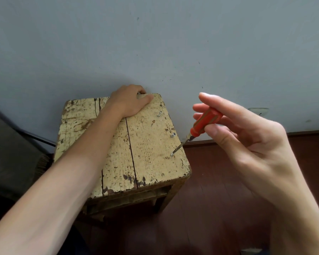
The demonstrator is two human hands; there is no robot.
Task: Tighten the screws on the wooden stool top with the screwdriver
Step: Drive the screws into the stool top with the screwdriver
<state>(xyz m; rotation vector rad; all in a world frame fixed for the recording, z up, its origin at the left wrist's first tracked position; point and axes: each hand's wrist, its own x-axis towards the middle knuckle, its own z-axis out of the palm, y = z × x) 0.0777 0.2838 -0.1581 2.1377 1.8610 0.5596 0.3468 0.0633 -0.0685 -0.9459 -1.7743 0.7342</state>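
A worn wooden stool top (145, 144) with flaking cream paint fills the middle of the view. Three screws stand along its right edge: a far screw (159, 113), a middle screw (173, 135) and a near screw (172, 154). My right hand (247, 137) pinches the red handle of a screwdriver (203, 124) between thumb and fingers. The tool slants down to the left and its tip sits on the near screw. My left hand (129, 102) rests on the far edge of the stool top, its fingers curled over that edge.
A grey wall (155, 43) rises right behind the stool. Dark red-brown floorboards (210, 208) lie to the right and in front. A dark object (7, 153) stands at the left beside the stool.
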